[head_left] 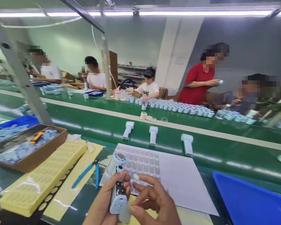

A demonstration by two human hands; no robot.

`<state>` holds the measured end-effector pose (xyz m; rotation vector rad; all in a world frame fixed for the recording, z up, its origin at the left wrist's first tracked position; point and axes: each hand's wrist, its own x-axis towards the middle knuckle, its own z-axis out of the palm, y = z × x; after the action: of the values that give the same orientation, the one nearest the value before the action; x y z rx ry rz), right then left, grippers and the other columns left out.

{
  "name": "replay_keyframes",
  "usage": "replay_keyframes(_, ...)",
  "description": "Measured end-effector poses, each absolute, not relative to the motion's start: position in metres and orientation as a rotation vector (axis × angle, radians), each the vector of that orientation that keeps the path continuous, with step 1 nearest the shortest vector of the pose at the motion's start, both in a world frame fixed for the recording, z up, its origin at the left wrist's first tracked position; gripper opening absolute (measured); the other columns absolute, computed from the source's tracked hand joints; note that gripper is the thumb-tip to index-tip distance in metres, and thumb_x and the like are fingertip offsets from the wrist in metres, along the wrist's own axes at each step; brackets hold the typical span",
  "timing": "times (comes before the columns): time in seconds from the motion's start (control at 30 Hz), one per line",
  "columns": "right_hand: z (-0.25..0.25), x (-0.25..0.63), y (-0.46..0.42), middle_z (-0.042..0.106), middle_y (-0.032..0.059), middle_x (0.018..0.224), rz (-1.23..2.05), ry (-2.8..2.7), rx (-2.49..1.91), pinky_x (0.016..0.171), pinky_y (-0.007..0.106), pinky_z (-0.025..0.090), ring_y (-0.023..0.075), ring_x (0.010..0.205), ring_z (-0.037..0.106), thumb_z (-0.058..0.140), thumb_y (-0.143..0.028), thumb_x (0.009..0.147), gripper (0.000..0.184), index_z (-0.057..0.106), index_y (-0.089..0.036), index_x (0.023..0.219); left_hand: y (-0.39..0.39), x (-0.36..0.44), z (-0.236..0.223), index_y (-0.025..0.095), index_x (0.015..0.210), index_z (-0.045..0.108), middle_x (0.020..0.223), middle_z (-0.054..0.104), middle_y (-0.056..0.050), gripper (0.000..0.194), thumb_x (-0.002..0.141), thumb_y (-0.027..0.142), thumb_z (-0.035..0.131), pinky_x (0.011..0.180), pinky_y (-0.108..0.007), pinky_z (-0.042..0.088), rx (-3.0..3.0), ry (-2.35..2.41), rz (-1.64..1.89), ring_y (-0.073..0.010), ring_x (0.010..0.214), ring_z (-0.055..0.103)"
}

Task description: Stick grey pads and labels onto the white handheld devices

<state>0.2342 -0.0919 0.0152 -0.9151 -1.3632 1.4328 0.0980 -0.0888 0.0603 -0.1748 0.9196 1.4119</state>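
My left hand (110,195) is wrapped round a light-blue handheld device (118,201) with a round ringed head. Its handle is open on one side, showing dark electronics. My right hand (152,198) is close to the handle's lower end, fingers curled. By its thumb tip is a small translucent sticker-like piece (125,214), overlapping the base of the device; how firmly the fingers pinch it is partly hidden. Beneath both hands lies a white sheet (178,175) with rows of rounded translucent stickers (142,162).
Blue cutters (85,175) lie beside a yellow moulded tray (44,175). A cardboard box (25,162) holds pale-blue parts and an orange-handled knife (36,137). Several similar devices (153,136) lie on the green belt (103,115). Right is a blue tray (253,200); people work opposite.
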Motion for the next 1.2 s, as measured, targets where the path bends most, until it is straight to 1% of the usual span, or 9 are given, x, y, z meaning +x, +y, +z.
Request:
replay_keyframes(0.1, 0.035, 0.221, -0.097, 0.075, 0.0023, 0.070, 1.489, -1.305, -0.912, 0.074, 0.033, 0.060, 0.0314, 0.114, 0.068, 0.078, -0.026, 0.060, 0.053, 0.064, -0.021, 0.111, -0.091, 0.102, 0.062, 0.012, 0.072, 0.060, 0.058, 0.059, -0.002, 0.016, 0.084, 0.001, 0.061, 0.043, -0.017, 0.050, -0.202, 0.896, 1.363, -0.0093, 0.044, 0.058)
replay_keyframes(0.2, 0.047, 0.219, -0.103, 0.075, 0.0010, 0.071, 1.459, -1.335, -0.981, 0.074, 0.033, 0.060, 0.0293, 0.108, 0.070, 0.071, -0.018, 0.059, 0.052, 0.065, -0.021, 0.110, -0.092, 0.102, 0.058, 0.013, 0.070, 0.058, 0.055, 0.057, -0.002, 0.017, 0.085, 0.004, 0.062, 0.044, -0.019, 0.051, -0.171, 0.906, 1.358, -0.0105, 0.045, 0.057)
replay_keyframes(0.5, 0.060, 0.217, -0.107, 0.073, -0.0020, 0.070, 1.475, -1.356, -1.116, 0.076, 0.034, 0.056, 0.0264, 0.086, 0.071, 0.069, -0.021, 0.058, 0.053, 0.067, -0.022, 0.111, -0.094, 0.100, 0.057, 0.012, 0.074, 0.057, 0.059, 0.056, -0.004, 0.015, 0.088, 0.007, 0.056, 0.047, -0.023, 0.053, -0.155, 0.919, 1.370, -0.0109, 0.046, 0.056)
replay_keyframes(0.8, 0.056, 0.215, -0.110, 0.073, -0.0029, 0.073, 1.431, -1.391, -1.135, 0.076, 0.033, 0.058, 0.0241, 0.081, 0.071, 0.069, -0.017, 0.060, 0.055, 0.067, -0.024, 0.114, -0.096, 0.102, 0.056, 0.014, 0.075, 0.056, 0.061, 0.054, -0.001, 0.016, 0.090, 0.008, 0.056, 0.048, -0.022, 0.054, -0.177, 0.898, 1.400, -0.0108, 0.049, 0.058)
replay_keyframes(0.97, 0.040, 0.207, -0.118, 0.073, -0.0022, 0.087, 1.007, -1.541, -1.171, 0.079, 0.037, 0.057, 0.0271, 0.094, 0.072, 0.079, -0.019, 0.062, 0.074, 0.057, -0.031, 0.132, -0.102, 0.107, 0.067, 0.015, 0.074, 0.054, 0.066, 0.056, -0.001, 0.020, 0.092, 0.007, 0.052, 0.043, -0.016, 0.052, -0.215, 0.896, 1.396, -0.0085, 0.047, 0.058)
replay_keyframes(1.03, 0.036, 0.206, -0.118, 0.069, 0.0010, 0.105, 0.928, -1.494, -1.222, 0.072, 0.034, 0.057, 0.0280, 0.097, 0.070, 0.086, -0.019, 0.053, 0.094, 0.050, -0.033, 0.138, -0.104, 0.106, 0.072, 0.013, 0.078, 0.055, 0.069, 0.057, -0.001, 0.017, 0.092, 0.005, 0.051, 0.045, -0.013, 0.052, -0.273, 0.893, 1.381, -0.0059, 0.047, 0.058)
replay_keyframes(1.1, 0.032, 0.210, -0.116, 0.060, 0.0032, 0.119, 1.041, -1.378, -1.224, 0.061, 0.029, 0.055, 0.0253, 0.093, 0.070, 0.088, -0.020, 0.048, 0.106, 0.044, -0.033, 0.143, -0.107, 0.102, 0.072, 0.010, 0.085, 0.057, 0.072, 0.058, -0.002, 0.011, 0.092, 0.005, 0.051, 0.044, -0.012, 0.051, -0.301, 0.849, 1.330, -0.0043, 0.045, 0.057)
replay_keyframes(1.13, 0.029, 0.213, -0.113, 0.057, 0.0035, 0.121, 1.123, -1.328, -1.200, 0.058, 0.027, 0.053, 0.0231, 0.091, 0.070, 0.087, -0.024, 0.053, 0.101, 0.043, -0.033, 0.143, -0.108, 0.099, 0.069, 0.010, 0.086, 0.058, 0.072, 0.058, -0.002, 0.010, 0.092, 0.004, 0.052, 0.043, -0.012, 0.051, -0.287, 0.839, 1.300, -0.0042, 0.044, 0.056)
replay_keyframes(1.2, 0.021, 0.222, -0.109, 0.055, 0.0040, 0.120, 1.226, -1.313, -1.134, 0.057, 0.024, 0.050, 0.0200, 0.090, 0.068, 0.077, -0.035, 0.071, 0.067, 0.053, -0.031, 0.133, -0.110, 0.090, 0.058, 0.008, 0.087, 0.061, 0.071, 0.061, -0.003, 0.009, 0.088, 0.002, 0.056, 0.044, -0.015, 0.053, -0.188, 0.913, 1.278, -0.0064, 0.045, 0.057)
